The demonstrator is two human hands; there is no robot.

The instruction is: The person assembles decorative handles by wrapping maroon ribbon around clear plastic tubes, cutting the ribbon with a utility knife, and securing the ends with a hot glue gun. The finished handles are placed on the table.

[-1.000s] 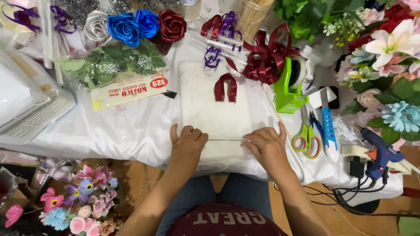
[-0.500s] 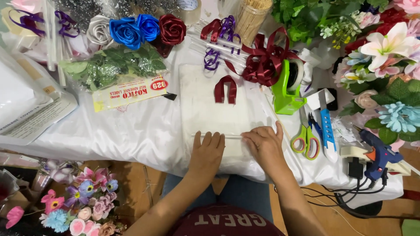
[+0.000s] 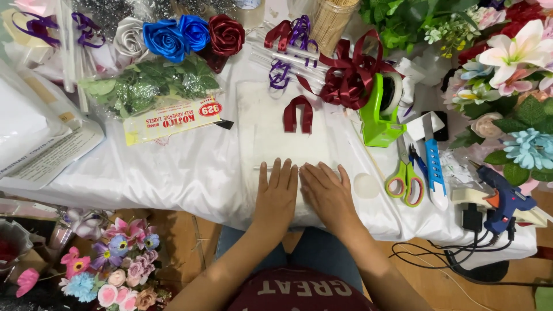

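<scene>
White sheet [image 3: 276,138] at the worktop's near edge: left hand [image 3: 277,193] and right hand [image 3: 325,193] press flat, fingers together, holding nothing; even pressure should keep it smooth.

The left hand [image 3: 277,193] and the right hand [image 3: 327,193], spread well apart a second ago, now lie flat side by side, index fingers almost touching, pressing the white sheet [image 3: 271,124] whose near stretch sits under the fingertips.
</scene>
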